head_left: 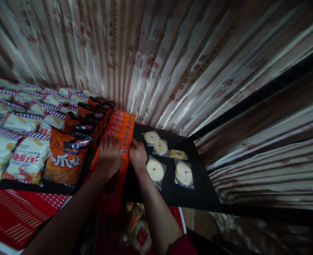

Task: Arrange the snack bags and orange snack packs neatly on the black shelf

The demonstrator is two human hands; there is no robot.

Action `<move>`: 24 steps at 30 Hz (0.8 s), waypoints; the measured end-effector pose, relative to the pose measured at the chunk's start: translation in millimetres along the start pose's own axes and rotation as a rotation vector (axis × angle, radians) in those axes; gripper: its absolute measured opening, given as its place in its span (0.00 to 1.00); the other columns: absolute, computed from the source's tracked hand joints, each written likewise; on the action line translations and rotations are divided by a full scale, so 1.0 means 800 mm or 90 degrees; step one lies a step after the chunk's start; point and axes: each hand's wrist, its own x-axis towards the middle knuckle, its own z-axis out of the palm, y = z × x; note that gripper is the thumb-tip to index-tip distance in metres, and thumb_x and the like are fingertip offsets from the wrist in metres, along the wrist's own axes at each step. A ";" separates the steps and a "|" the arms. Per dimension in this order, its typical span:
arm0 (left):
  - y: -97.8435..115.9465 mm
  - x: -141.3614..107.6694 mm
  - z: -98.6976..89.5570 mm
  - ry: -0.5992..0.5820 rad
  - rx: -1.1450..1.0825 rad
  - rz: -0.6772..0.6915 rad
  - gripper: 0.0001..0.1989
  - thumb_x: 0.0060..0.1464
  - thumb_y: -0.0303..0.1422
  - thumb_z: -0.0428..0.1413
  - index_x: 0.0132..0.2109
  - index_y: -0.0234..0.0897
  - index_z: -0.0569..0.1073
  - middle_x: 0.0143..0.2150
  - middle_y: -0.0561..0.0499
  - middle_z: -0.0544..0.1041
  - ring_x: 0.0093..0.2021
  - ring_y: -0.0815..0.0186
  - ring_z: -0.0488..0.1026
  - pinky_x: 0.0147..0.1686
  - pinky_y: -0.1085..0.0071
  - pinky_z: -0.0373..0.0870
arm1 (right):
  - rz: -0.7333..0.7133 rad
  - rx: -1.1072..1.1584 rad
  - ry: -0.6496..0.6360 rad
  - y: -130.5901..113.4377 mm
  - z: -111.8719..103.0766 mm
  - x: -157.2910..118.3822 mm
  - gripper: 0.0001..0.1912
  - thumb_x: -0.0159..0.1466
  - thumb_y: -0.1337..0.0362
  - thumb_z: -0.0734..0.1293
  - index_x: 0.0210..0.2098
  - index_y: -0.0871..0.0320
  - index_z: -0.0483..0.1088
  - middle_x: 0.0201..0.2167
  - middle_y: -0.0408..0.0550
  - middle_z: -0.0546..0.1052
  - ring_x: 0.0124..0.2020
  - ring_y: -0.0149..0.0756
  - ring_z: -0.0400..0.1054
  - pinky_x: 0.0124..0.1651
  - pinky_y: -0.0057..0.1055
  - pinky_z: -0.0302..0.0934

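Note:
A long orange printed strip of packaging (120, 125) lies across the black shelf top, its near end hanging over the front edge. My left hand (110, 157) rests flat on the strip, fingers stretched out and pointing away from me. Against the strip's right edge, my right hand (137, 154) is closed, with the fingers curled and the thumb side at the edge. Just right of that hand lie round pale cakes in clear wrappers (155, 170). Orange and black snack bags (66, 156) stand directly left of the strip.
Rows of white snack bags (26, 159) fill the left side. Red plastic baskets (21, 216) sit below the shelf's front, one with wrapped food (140, 233). A pleated printed curtain (151, 53) hangs behind, and a dark bar (252, 92) slopes along the right.

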 end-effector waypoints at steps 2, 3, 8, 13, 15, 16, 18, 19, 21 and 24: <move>0.000 0.001 0.000 -0.007 0.001 0.001 0.24 0.58 0.34 0.46 0.57 0.23 0.66 0.59 0.29 0.64 0.62 0.45 0.57 0.58 0.51 0.54 | 0.002 0.007 -0.009 0.000 -0.002 0.004 0.23 0.62 0.68 0.53 0.55 0.50 0.65 0.47 0.48 0.71 0.47 0.37 0.68 0.48 0.30 0.61; 0.001 0.001 0.000 -0.007 0.001 -0.001 0.24 0.57 0.35 0.47 0.56 0.23 0.66 0.59 0.29 0.64 0.62 0.45 0.57 0.58 0.51 0.54 | 0.004 0.008 -0.010 0.000 -0.003 0.007 0.23 0.63 0.67 0.53 0.55 0.50 0.65 0.47 0.48 0.71 0.46 0.37 0.68 0.47 0.30 0.61; 0.004 0.004 0.001 0.023 0.002 -0.010 0.26 0.57 0.36 0.48 0.57 0.22 0.65 0.60 0.28 0.62 0.62 0.44 0.57 0.58 0.51 0.54 | 0.003 -0.013 -0.006 -0.003 -0.004 0.022 0.24 0.64 0.65 0.52 0.59 0.49 0.60 0.47 0.52 0.71 0.46 0.39 0.69 0.46 0.33 0.62; 0.002 0.008 0.003 0.039 -0.001 -0.002 0.25 0.57 0.34 0.46 0.58 0.23 0.64 0.60 0.30 0.63 0.62 0.46 0.56 0.58 0.51 0.54 | -0.007 -0.025 -0.014 -0.004 -0.005 0.030 0.23 0.65 0.64 0.52 0.58 0.47 0.61 0.45 0.51 0.71 0.45 0.39 0.69 0.45 0.33 0.62; 0.002 0.009 0.004 0.034 -0.003 0.004 0.24 0.57 0.34 0.46 0.57 0.25 0.65 0.60 0.32 0.64 0.62 0.46 0.56 0.58 0.51 0.54 | -0.009 -0.031 -0.015 -0.004 -0.004 0.032 0.23 0.65 0.64 0.52 0.58 0.46 0.61 0.45 0.50 0.70 0.45 0.39 0.69 0.45 0.34 0.62; 0.002 0.010 0.005 0.030 -0.004 0.006 0.23 0.57 0.34 0.45 0.56 0.25 0.66 0.59 0.32 0.64 0.62 0.46 0.56 0.58 0.51 0.54 | -0.009 -0.035 -0.015 -0.004 -0.004 0.032 0.23 0.65 0.64 0.52 0.58 0.46 0.61 0.46 0.50 0.70 0.45 0.39 0.69 0.45 0.34 0.62; 0.001 0.012 0.006 0.028 -0.004 0.006 0.22 0.57 0.34 0.45 0.55 0.26 0.67 0.58 0.33 0.66 0.62 0.46 0.57 0.57 0.51 0.55 | -0.010 -0.047 -0.017 -0.004 -0.004 0.032 0.24 0.65 0.64 0.51 0.59 0.47 0.60 0.45 0.51 0.70 0.44 0.39 0.69 0.44 0.34 0.62; 0.002 0.013 0.007 0.030 -0.003 0.007 0.22 0.57 0.34 0.46 0.54 0.26 0.68 0.58 0.33 0.66 0.61 0.46 0.58 0.57 0.51 0.55 | -0.013 -0.055 -0.015 -0.004 -0.004 0.032 0.24 0.65 0.64 0.51 0.59 0.47 0.59 0.45 0.51 0.70 0.44 0.39 0.69 0.44 0.33 0.62; 0.002 0.015 0.007 0.042 0.004 0.011 0.21 0.57 0.34 0.46 0.53 0.27 0.69 0.57 0.34 0.68 0.60 0.47 0.59 0.56 0.51 0.56 | -0.031 -0.071 -0.008 -0.004 -0.003 0.032 0.25 0.65 0.63 0.52 0.61 0.46 0.56 0.46 0.50 0.69 0.43 0.38 0.69 0.43 0.32 0.62; 0.003 0.018 0.005 0.049 0.018 0.014 0.21 0.57 0.35 0.46 0.53 0.27 0.69 0.55 0.34 0.69 0.59 0.48 0.61 0.55 0.54 0.58 | -0.062 -0.099 -0.011 -0.004 -0.003 0.032 0.27 0.64 0.63 0.54 0.62 0.45 0.52 0.47 0.50 0.67 0.42 0.37 0.70 0.43 0.31 0.62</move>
